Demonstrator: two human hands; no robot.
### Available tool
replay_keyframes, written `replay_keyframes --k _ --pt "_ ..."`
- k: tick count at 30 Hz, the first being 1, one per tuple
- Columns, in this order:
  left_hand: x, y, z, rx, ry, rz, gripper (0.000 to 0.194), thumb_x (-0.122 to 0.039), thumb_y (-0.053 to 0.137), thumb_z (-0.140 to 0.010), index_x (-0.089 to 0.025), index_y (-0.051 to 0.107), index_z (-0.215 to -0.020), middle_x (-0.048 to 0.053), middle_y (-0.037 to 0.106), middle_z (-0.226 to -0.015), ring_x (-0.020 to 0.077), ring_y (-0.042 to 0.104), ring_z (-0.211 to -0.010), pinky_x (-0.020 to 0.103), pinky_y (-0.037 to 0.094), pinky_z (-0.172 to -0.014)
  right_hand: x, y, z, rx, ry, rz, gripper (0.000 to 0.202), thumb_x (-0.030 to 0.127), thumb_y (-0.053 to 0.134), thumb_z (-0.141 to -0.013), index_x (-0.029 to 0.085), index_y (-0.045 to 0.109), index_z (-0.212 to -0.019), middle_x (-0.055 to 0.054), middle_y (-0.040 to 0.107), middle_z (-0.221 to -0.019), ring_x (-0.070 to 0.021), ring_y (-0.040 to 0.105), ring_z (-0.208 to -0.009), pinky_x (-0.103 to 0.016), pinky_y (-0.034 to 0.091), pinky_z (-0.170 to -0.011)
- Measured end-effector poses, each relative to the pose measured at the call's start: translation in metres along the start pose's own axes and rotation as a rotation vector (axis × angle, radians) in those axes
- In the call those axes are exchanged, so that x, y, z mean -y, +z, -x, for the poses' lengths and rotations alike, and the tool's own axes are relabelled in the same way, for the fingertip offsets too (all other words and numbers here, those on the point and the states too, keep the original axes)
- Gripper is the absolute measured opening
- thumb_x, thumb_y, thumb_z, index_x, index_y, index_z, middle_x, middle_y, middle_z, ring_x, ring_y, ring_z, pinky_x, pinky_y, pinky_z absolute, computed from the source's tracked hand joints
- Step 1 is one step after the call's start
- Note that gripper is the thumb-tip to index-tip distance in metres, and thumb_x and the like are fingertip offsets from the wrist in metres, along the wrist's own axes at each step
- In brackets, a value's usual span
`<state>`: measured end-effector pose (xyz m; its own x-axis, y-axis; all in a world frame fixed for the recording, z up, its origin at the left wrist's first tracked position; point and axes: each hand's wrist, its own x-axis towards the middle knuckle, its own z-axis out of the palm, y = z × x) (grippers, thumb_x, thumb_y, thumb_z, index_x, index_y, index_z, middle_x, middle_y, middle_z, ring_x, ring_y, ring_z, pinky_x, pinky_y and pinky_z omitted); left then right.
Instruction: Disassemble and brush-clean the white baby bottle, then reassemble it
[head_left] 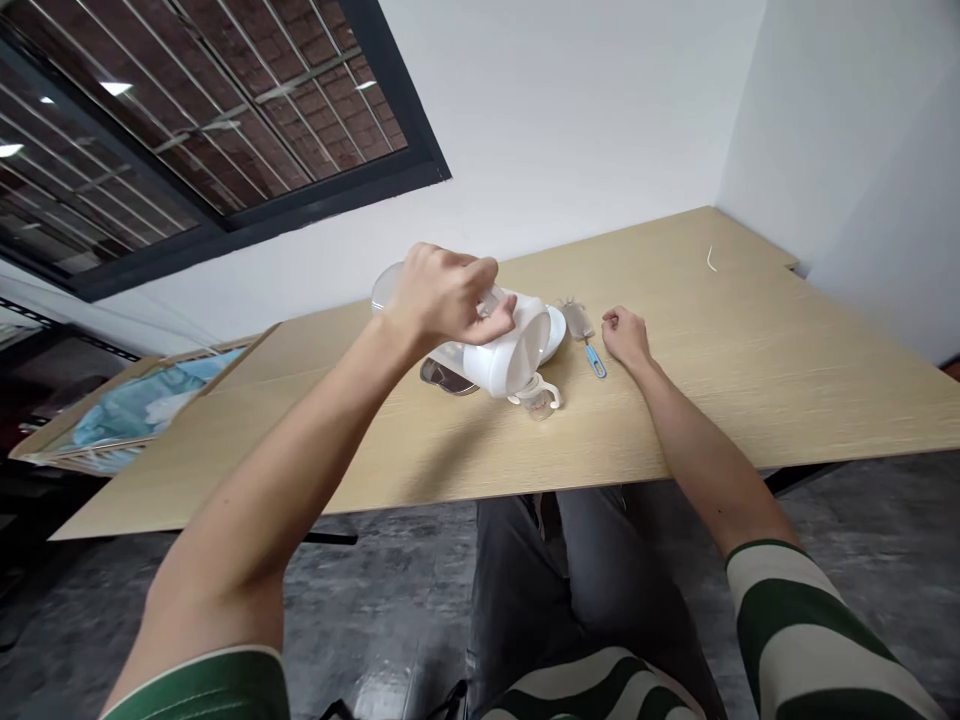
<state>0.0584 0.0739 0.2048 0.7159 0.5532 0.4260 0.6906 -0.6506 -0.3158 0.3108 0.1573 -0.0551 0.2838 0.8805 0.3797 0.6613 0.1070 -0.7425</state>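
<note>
Jug (496, 366), clear-sided with a white end, is held tilted above a table (757, 350), that white end angled down to the right. The person's left hand (448, 292) wraps its fingers around the side handle, thumb lying along it; the palm hides most of the grip. The walls look stiff and smooth, probably slippery if wet and perhaps breakable; its weight would depend on contents that cannot be made out. The handle appears the surest hold. Just below the white end in view stands a small two-handled bottle (538, 402); whether they touch cannot be told. Farther right, beside a blue-handled brush (595, 359), the right hand (626, 338) rests in a loose fist, nothing visible inside.
</note>
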Motion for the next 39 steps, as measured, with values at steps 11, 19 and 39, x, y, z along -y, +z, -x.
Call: replay_keyframes --k 11,19,39 --pt "0.008 -0.004 0.003 -0.035 -0.068 0.159 0.047 -0.055 0.056 -0.073 -0.027 0.024 -0.053 -0.004 0.022 -0.043 0.0111 0.015 -0.049 0.032 0.016 -0.057 -0.003 -0.001 -0.001 0.002 -0.008 0.009 0.024 0.018 0.047 -0.084 0.018 0.069 -0.095 -0.011 0.073 -0.092 -0.0236 0.064 -0.087 -0.036 0.048 -0.085" --pt "0.025 -0.007 0.027 -0.165 -0.229 0.157 0.045 -0.057 0.055 -0.071 -0.027 0.028 -0.051 -0.002 0.026 -0.042 0.0125 0.021 -0.051 0.033 0.016 -0.058 0.0 -0.004 -0.001 0.002 -0.005 -0.004 0.026 0.017 0.046 -0.084 0.017 0.069 -0.097 -0.011 0.073 -0.094 -0.0239 0.065 -0.089 -0.036 0.048 -0.086" --pt "0.111 0.008 0.024 -0.174 -0.512 0.142 0.053 -0.07 0.05 -0.069 -0.025 0.028 -0.052 -0.003 0.015 -0.047 0.0138 0.024 -0.064 0.035 0.013 -0.066 0.001 0.001 0.001 0.067 -0.082 0.065 0.027 0.017 0.048 -0.085 0.017 0.071 -0.099 -0.012 0.073 -0.097 -0.0247 0.065 -0.09 -0.036 0.049 -0.084"
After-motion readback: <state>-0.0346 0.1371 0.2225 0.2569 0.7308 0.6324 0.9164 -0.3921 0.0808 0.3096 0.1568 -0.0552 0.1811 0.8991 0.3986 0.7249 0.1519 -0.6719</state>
